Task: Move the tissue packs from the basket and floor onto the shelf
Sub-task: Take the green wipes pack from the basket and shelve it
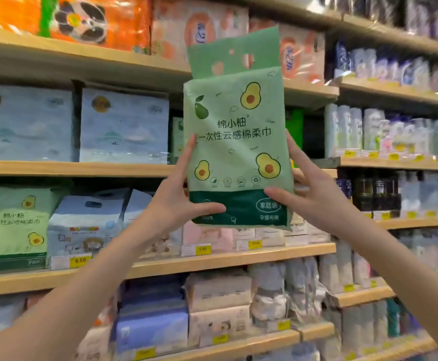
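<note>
The green avocado-print tissue pack point(236, 152) you hold up reads "棉小柚" with "一次性云感棉柔巾" beneath it. On its dark green bottom band you can read "家庭装" in an oval, and small print under it is too blurred to make out. To your left, a matching green pack point(12, 225) on the shelf shows the same two lines, blurred. A yellow price tag point(80, 261) on the shelf edge below reads "6.90", and another yellow tag point(202, 249) further right also reads "6.90".

matt plastic tissue pack point(236, 142), wooden shelf point(212, 259)
</note>
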